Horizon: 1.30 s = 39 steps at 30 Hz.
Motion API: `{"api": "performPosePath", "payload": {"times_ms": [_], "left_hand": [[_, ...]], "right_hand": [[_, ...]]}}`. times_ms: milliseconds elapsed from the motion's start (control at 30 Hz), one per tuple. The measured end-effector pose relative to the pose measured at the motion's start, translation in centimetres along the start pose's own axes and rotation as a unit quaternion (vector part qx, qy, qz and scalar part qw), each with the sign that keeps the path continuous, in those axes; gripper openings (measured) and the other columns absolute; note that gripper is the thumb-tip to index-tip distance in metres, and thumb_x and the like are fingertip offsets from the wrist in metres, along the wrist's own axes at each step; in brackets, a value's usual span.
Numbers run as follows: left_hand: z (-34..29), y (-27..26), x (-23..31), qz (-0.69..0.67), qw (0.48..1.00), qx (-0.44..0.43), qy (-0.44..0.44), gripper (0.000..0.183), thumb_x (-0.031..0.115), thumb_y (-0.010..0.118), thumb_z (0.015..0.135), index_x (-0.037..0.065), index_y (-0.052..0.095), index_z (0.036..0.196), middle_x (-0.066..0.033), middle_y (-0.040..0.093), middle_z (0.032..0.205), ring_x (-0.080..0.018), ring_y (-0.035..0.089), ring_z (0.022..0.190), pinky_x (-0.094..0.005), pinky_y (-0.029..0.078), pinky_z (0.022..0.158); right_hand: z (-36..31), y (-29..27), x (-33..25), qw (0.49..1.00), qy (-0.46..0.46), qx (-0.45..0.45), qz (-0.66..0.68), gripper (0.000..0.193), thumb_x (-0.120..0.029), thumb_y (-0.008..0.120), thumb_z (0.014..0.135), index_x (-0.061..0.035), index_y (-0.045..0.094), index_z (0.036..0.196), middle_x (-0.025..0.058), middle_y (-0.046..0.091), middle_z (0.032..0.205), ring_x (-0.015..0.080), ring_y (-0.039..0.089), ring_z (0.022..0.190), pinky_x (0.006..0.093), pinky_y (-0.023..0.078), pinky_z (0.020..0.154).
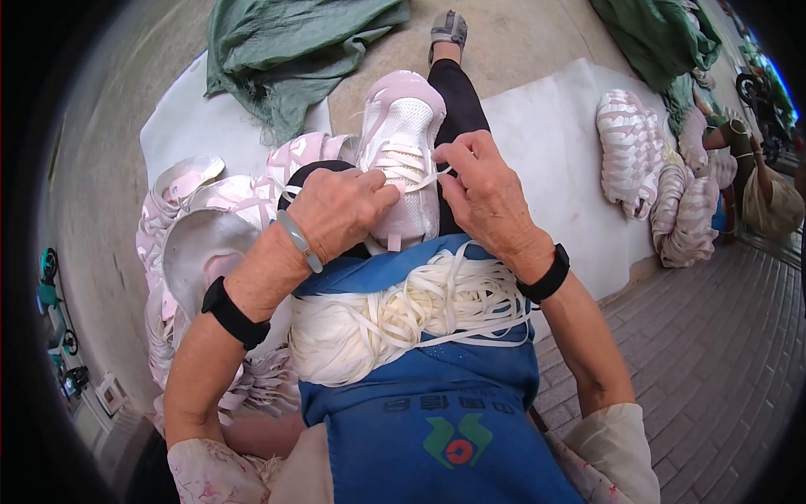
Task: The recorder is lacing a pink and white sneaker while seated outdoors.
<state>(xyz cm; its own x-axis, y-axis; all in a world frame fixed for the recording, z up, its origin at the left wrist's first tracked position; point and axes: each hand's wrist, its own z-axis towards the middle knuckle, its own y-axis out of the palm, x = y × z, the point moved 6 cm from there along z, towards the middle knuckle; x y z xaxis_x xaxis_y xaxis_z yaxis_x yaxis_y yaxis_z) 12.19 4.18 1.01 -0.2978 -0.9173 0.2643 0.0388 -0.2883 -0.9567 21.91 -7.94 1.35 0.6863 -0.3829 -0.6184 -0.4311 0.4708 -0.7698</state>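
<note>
A pink and white shoe upper [401,126] rests on my lap over my black-trousered leg. My left hand [342,210] pinches a white lace [420,181] at the shoe's eyelets on the left side. Opposite it, my right hand [483,189] grips the same lace at the right side of the eyelets. A thick bundle of white laces [395,315] lies on my blue apron [437,420], just below both hands. Each wrist carries a black band; the left also has a pale green bracelet.
A pile of pink shoe uppers [201,227] lies to my left on white sheeting [554,126]. Stacked pink uppers [634,143] stand at the right, with another person [756,176] seated beyond. Green cloth [285,50] lies ahead. Brick paving [714,361] runs along the right.
</note>
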Motion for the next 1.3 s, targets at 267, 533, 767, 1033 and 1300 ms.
{"api": "performPosePath", "payload": {"times_ms": [267,533,767,1033,1300], "left_hand": [[-0.3,-0.2,0.1,0.005,1.0,0.001,0.013,0.012,0.01,0.063,0.073,0.01,0.056,0.083,-0.0034,0.052,0.075,-0.0193,0.059,0.067,-0.033,0.047,0.053],[-1.0,0.0,0.3,0.006,1.0,0.026,0.015,0.013,0.01,0.062,0.073,0.01,0.056,0.084,-0.0035,0.052,0.079,-0.0188,0.058,0.07,-0.0324,0.047,0.056],[-1.5,-0.2,0.5,0.027,0.999,0.044,-0.005,0.013,0.009,0.06,0.074,0.008,0.057,0.086,-0.0045,0.052,0.08,-0.0192,0.057,0.071,-0.0307,0.048,0.058],[-2.2,0.1,0.2,0.028,0.997,0.07,-0.012,0.02,0.01,0.058,0.075,0.008,0.059,0.095,-0.0041,0.049,0.077,-0.0179,0.055,0.069,-0.0306,0.046,0.058],[-2.3,0.1,0.1,0.028,0.999,0.025,0.0,0.024,0.012,0.058,0.077,0.011,0.06,0.101,-0.0047,0.049,0.083,-0.0189,0.055,0.071,-0.032,0.045,0.06]], "right_hand": [[-2.6,2.6,-2.0,0.996,-0.037,-0.044,-0.065,0.02,-0.01,0.07,0.074,-0.0043,0.057,0.088,0.0091,0.05,0.087,0.024,0.061,0.072,0.0355,0.05,0.058],[-2.8,3.7,-1.8,0.997,0.03,-0.027,-0.061,0.022,-0.006,0.066,0.075,-0.0031,0.054,0.093,0.0132,0.049,0.091,0.0305,0.062,0.068,0.0383,0.052,0.057],[-2.0,3.4,-1.8,0.996,0.046,-0.002,-0.078,0.019,-0.006,0.064,0.077,-0.0024,0.053,0.092,0.0129,0.049,0.089,0.03,0.062,0.067,0.0375,0.052,0.055],[-0.7,3.6,-1.8,0.988,-0.046,-0.02,-0.147,0.008,-0.007,0.059,0.081,-0.0047,0.055,0.087,0.0089,0.051,0.08,0.026,0.062,0.067,0.0365,0.05,0.052],[-0.4,2.9,-0.6,1.0,-0.002,0.007,0.023,0.011,-0.009,0.063,0.081,-0.0064,0.057,0.09,0.0099,0.053,0.083,0.0322,0.06,0.067,0.0399,0.05,0.058]]}}
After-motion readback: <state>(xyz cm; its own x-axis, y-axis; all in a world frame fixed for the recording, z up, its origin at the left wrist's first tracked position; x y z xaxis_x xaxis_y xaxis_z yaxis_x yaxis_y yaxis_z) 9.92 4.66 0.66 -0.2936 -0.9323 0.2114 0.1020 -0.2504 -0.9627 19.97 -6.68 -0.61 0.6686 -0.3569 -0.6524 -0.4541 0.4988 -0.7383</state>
